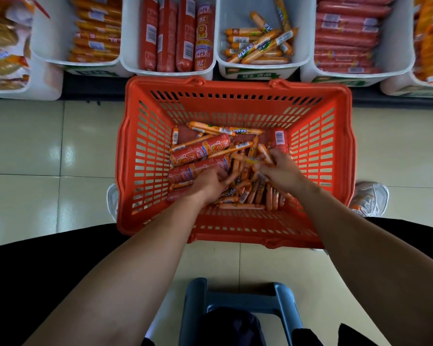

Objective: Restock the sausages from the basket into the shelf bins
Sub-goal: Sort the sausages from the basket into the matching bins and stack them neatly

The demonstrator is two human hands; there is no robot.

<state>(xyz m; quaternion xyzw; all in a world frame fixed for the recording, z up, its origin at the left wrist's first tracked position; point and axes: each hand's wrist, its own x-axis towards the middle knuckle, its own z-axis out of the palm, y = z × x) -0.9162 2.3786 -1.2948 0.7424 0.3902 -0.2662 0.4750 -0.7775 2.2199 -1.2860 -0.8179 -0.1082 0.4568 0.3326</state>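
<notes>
An orange plastic basket [145, 156] stands on the floor below the shelf, holding several thick red sausages [200, 149] and a heap of thin orange sausages [248, 193]. Both hands are down inside it. My left hand [210, 182] lies on the heap beside a thick red sausage, its fingers curled into the thin ones. My right hand [281, 168] grips a few thin orange sausages, blurred by motion. Above the basket, a white bin [260, 68] is partly filled with thin orange sausages, and the bin [170, 71] to its left holds thick red ones.
More white bins run along the shelf: orange sausages at left [60, 56], red packs at right [390, 58], bagged goods at both ends. A blue-grey stool [238, 298] sits under me. A white shoe [370, 198] stands right of the basket on the tiled floor.
</notes>
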